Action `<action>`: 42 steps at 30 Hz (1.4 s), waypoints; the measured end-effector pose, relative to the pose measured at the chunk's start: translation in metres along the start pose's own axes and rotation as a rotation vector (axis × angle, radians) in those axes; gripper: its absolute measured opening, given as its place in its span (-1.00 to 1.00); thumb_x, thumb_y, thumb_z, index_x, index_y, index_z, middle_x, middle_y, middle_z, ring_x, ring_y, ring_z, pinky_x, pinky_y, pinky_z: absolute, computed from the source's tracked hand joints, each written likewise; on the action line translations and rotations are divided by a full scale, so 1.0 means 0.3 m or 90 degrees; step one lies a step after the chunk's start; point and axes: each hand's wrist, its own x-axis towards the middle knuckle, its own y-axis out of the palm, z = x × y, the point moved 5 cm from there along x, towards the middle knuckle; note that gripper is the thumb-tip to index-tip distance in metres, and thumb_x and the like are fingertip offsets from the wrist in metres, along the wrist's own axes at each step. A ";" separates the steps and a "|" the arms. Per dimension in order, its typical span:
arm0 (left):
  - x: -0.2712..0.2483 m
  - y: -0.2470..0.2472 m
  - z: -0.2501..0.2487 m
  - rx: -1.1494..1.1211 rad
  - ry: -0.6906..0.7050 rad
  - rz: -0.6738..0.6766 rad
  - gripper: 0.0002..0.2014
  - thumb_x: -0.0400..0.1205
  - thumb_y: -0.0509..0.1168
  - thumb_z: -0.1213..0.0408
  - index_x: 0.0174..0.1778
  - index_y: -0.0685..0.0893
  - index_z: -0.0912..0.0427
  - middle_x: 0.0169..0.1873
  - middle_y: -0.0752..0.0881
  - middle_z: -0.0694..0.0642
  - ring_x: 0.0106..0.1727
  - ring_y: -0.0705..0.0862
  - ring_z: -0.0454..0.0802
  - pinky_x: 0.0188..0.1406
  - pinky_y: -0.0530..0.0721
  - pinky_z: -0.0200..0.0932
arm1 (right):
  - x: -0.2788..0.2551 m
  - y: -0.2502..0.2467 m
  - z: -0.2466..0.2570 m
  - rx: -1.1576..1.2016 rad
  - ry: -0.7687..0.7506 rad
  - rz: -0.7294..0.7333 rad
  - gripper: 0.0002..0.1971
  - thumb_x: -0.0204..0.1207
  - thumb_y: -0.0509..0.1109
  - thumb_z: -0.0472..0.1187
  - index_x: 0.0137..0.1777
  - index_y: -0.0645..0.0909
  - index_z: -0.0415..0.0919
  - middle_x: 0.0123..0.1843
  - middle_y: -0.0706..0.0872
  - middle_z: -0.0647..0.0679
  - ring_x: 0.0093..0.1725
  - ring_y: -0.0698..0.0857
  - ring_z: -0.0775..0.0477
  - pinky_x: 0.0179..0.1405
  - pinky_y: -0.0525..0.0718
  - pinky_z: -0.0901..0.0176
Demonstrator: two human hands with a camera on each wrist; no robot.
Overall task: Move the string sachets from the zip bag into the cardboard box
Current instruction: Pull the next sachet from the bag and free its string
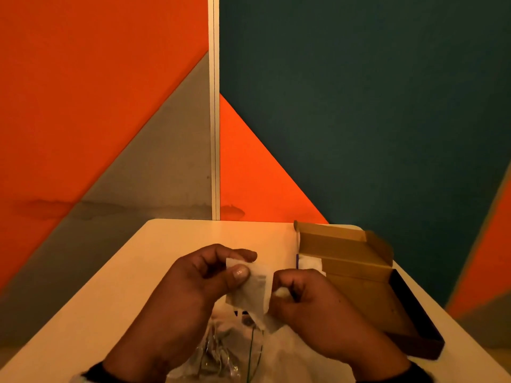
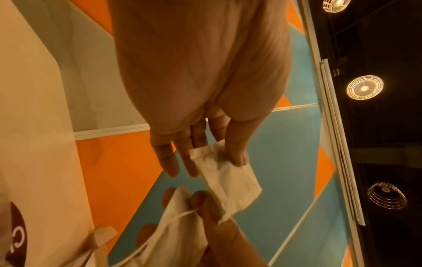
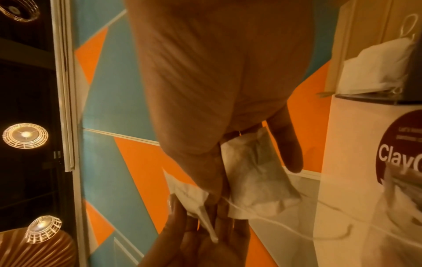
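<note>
Above the table my left hand (image 1: 246, 264) pinches a white paper sachet (image 1: 253, 290) between thumb and forefinger by its top corner. In the left wrist view that sachet (image 2: 230, 186) hangs under the thumb. Close beside it, my right hand (image 1: 284, 286) grips a second sachet (image 3: 262, 189) whose thin string (image 3: 285, 227) trails down. The clear zip bag (image 1: 221, 352) lies crumpled on the table under both hands, with strings showing inside. The open cardboard box (image 1: 356, 269) stands to the right, with white sachets (image 1: 309, 262) at its near-left end.
The cream table (image 1: 171, 244) ends at a wall of orange, grey and teal panels. The box's raised flap (image 1: 378, 244) and dark outer wall (image 1: 414, 308) lie right of my right hand. A round maroon label (image 3: 402, 144) shows by the bag.
</note>
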 end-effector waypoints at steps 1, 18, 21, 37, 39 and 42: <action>0.000 0.006 0.000 -0.013 0.006 -0.004 -0.92 0.39 0.42 0.31 -0.30 0.83 0.10 0.00 0.85 0.18 0.02 0.79 0.11 0.14 0.67 0.16 | -0.001 0.006 0.001 0.012 -0.002 0.007 -0.83 0.61 0.46 -0.17 -0.11 0.81 0.14 -0.04 0.85 0.25 0.01 0.80 0.17 0.17 0.77 0.13; -0.012 0.065 0.045 -0.045 0.008 -0.171 -0.81 0.23 0.51 0.26 -0.25 0.86 0.15 -0.18 0.87 0.18 -0.08 0.85 0.12 -0.03 0.75 0.04 | 0.017 0.012 0.008 0.423 -0.032 -0.134 -0.39 0.63 0.38 -0.43 0.41 0.41 0.32 -0.02 0.90 -0.08 -0.11 0.89 -0.24 -0.20 0.82 -0.43; -0.012 0.055 0.063 0.014 0.015 -0.208 -0.72 0.21 0.53 0.08 -0.19 0.87 0.04 -0.14 0.84 0.22 -0.07 0.82 0.18 -0.04 0.80 0.12 | 0.019 0.030 0.011 0.443 -0.021 -0.128 -0.43 0.64 0.35 -0.42 0.41 0.43 0.29 -0.02 0.90 -0.11 -0.08 0.88 -0.29 -0.02 0.73 -0.61; -0.005 0.019 0.066 0.001 -0.002 -0.248 -0.92 0.39 0.53 0.21 -0.25 0.82 0.09 -0.23 0.86 0.14 -0.12 0.83 0.20 0.07 0.78 0.27 | 0.019 0.046 -0.002 0.479 -0.017 -0.048 -0.46 0.52 0.50 -0.21 0.39 0.55 0.38 -0.01 0.87 -0.01 0.16 0.81 -0.28 0.16 0.68 -0.60; -0.002 0.012 0.067 0.005 0.007 -0.248 -0.95 0.39 0.53 0.21 -0.28 0.82 0.07 -0.24 0.86 0.14 -0.12 0.84 0.20 0.04 0.78 0.24 | 0.015 0.044 0.002 0.379 -0.023 -0.049 -0.41 0.59 0.48 -0.30 0.41 0.45 0.39 0.08 0.88 0.07 0.13 0.84 -0.09 0.13 0.81 -0.29; -0.001 0.012 0.067 0.001 0.013 -0.246 -0.86 0.30 0.52 0.14 -0.28 0.82 0.07 -0.23 0.86 0.15 -0.09 0.83 0.23 0.04 0.78 0.24 | 0.020 0.050 -0.004 0.320 -0.013 -0.065 -0.46 0.57 0.51 -0.29 0.33 0.51 0.38 0.11 0.86 0.13 0.11 0.84 -0.02 0.06 0.85 -0.21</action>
